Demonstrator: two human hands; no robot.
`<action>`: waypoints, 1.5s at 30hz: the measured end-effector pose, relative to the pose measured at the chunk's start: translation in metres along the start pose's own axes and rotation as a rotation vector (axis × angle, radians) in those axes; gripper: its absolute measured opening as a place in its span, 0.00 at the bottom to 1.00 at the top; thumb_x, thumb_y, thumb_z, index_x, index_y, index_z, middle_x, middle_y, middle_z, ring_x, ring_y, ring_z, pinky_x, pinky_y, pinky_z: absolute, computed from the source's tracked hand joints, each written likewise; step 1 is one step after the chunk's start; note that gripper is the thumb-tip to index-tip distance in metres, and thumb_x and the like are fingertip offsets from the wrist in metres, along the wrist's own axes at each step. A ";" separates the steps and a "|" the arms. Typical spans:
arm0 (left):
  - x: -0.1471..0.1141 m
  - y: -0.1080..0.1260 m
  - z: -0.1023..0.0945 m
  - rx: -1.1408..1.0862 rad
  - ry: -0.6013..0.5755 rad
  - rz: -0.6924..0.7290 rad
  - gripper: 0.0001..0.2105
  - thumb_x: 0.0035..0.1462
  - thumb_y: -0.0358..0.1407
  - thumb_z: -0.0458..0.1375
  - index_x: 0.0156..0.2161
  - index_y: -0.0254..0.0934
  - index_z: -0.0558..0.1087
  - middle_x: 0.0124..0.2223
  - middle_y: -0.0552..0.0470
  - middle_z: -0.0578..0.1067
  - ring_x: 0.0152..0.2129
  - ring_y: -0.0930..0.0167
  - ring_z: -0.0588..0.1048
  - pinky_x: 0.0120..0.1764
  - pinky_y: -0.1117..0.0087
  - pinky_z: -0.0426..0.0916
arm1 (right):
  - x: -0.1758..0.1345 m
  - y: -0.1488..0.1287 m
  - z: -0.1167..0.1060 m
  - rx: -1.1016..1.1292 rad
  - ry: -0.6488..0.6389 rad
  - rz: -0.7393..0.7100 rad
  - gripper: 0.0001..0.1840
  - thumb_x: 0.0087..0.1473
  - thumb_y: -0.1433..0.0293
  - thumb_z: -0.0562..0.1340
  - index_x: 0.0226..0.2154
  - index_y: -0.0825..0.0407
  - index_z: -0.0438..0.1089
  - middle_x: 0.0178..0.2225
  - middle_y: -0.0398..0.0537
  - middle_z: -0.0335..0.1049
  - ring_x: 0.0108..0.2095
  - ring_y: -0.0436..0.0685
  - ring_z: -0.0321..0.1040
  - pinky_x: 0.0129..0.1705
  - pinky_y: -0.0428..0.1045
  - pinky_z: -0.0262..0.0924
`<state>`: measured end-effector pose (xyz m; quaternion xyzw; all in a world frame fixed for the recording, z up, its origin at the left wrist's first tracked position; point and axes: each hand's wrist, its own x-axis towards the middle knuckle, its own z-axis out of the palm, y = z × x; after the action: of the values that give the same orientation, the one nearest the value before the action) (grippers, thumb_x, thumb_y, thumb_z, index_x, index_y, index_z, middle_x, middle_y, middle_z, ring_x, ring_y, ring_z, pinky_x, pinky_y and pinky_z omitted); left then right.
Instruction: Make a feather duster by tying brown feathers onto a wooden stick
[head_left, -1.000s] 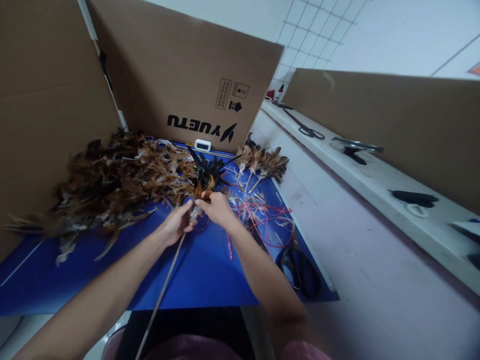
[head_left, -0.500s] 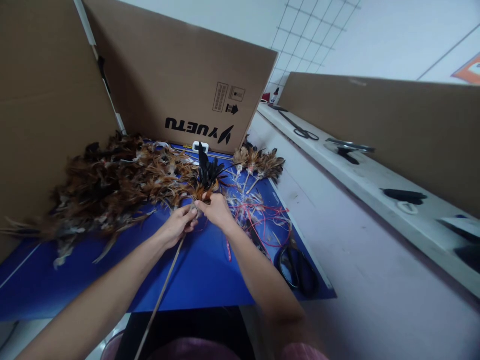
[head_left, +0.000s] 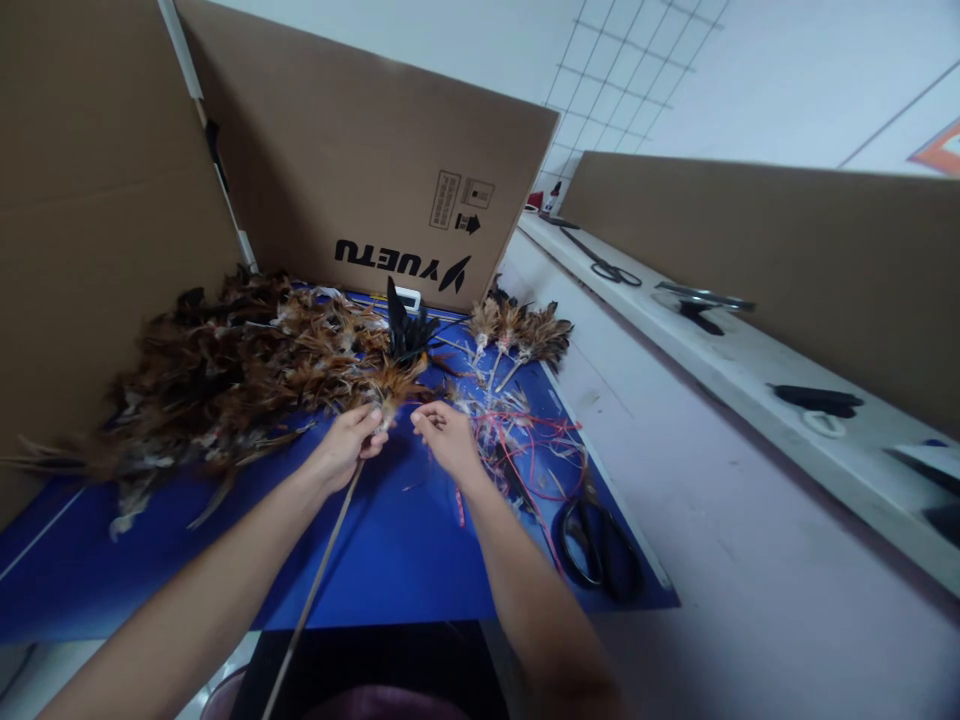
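My left hand [head_left: 351,445] is closed around the feather duster's thin stick [head_left: 319,580], just below the bound feathers. Brown feathers [head_left: 395,385] with taller black feathers [head_left: 409,330] fan out at the stick's upper end; the stick slants down toward my lap. To the right of the duster, a short gap away, my right hand [head_left: 446,435] is pinched on a thin pink string, only faintly visible between the hands. More pink string [head_left: 532,425] lies in loose loops on the blue table [head_left: 390,570], right of my right hand.
A large heap of brown feathers [head_left: 225,370] covers the left back. Small feather bundles [head_left: 521,330] lie at the back right. Black-handled scissors [head_left: 596,545] rest near the right edge. Cardboard walls [head_left: 360,150] stand behind; a ledge [head_left: 720,350] at right carries tools.
My right hand has drawn away from the duster to the right, leaving a gap. The duster has tipped slightly left in my left hand, and its brown feathers show more.
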<state>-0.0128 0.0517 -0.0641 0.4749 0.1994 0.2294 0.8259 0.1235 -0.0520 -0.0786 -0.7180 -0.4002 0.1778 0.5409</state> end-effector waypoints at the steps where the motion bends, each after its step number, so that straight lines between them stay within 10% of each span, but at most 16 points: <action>1: 0.000 0.004 -0.002 -0.021 0.011 0.002 0.10 0.50 0.36 0.64 0.29 0.29 0.70 0.22 0.55 0.63 0.14 0.82 0.58 0.14 0.82 0.45 | -0.001 0.005 -0.002 -0.086 0.013 -0.026 0.08 0.52 0.65 0.58 0.30 0.53 0.70 0.23 0.42 0.69 0.23 0.49 0.65 0.29 0.45 0.61; 8: 0.004 0.025 -0.017 -0.101 0.013 0.060 0.07 0.53 0.31 0.60 0.31 0.25 0.72 0.20 0.55 0.62 0.13 0.82 0.56 0.13 0.83 0.49 | -0.003 0.019 -0.006 -0.631 0.031 -0.163 0.12 0.51 0.69 0.62 0.40 0.52 0.71 0.39 0.52 0.69 0.42 0.57 0.65 0.49 0.53 0.59; 21: -0.001 0.043 -0.021 -0.244 0.057 0.067 0.07 0.56 0.24 0.52 0.37 0.27 0.72 0.31 0.45 0.72 0.14 0.83 0.59 0.09 0.87 0.50 | 0.048 0.000 -0.037 -0.844 0.003 -0.148 0.13 0.57 0.75 0.54 0.39 0.52 0.73 0.41 0.50 0.72 0.44 0.56 0.66 0.49 0.50 0.56; 35: 0.005 0.034 -0.030 -0.276 0.027 0.092 0.06 0.53 0.26 0.57 0.36 0.26 0.73 0.32 0.44 0.72 0.14 0.83 0.59 0.09 0.86 0.51 | 0.107 0.018 -0.020 -1.106 -0.258 -0.107 0.11 0.59 0.66 0.55 0.39 0.49 0.72 0.45 0.51 0.70 0.48 0.60 0.62 0.47 0.55 0.54; 45: 0.007 0.028 -0.030 -0.244 0.038 0.031 0.07 0.52 0.30 0.60 0.37 0.28 0.73 0.33 0.45 0.72 0.14 0.83 0.59 0.10 0.86 0.49 | 0.151 0.021 -0.011 -1.115 -0.142 -0.104 0.15 0.59 0.70 0.53 0.47 0.53 0.68 0.50 0.57 0.66 0.51 0.62 0.58 0.50 0.57 0.51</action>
<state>-0.0287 0.0890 -0.0548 0.3694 0.1786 0.2736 0.8700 0.2323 0.0546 -0.0673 -0.8608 -0.5039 -0.0396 0.0594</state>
